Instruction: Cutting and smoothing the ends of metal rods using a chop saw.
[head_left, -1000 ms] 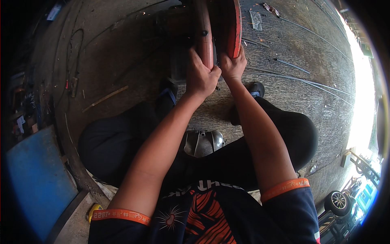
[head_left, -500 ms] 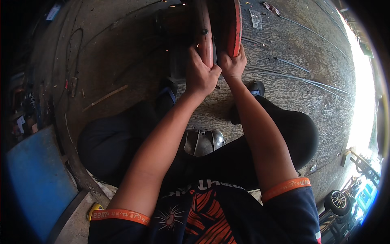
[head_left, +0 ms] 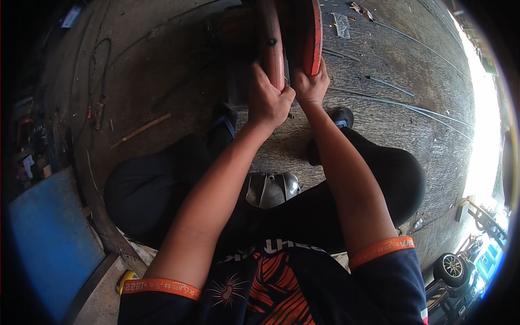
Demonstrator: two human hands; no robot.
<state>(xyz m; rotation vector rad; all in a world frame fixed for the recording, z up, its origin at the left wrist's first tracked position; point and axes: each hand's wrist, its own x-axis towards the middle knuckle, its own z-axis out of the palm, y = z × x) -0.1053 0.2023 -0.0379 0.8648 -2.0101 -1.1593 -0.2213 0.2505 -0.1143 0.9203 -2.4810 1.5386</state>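
Viewing from my remote station through the head camera, I take bearings from the centre of the view. Left hand at 12 o'clock: wrapped round the lower end of a dull red handle, thumb across it, grasp firm by appearance. The handle runs from that fist up to the top edge. Right hand at 1 o'clock: fingers curled, touching the lower end of a bright red guard; what the fingers close on is hidden, so I cannot tell whether it grips. Handle and guard stand side by side, a dark gap between them; the machine's dark base shows just left of the handle, its upper part cut off by the frame. Small orange specks near 1 o'clock, close to a clear plastic scrap. Thin rods lie on the floor at 2 o'clock, a wood strip between 9 and 10. Near centre, toward 6, I note a rounded metal cover between the bent legs. Blue panel between 8 and 9 o'clock; spoked wheel at 4.
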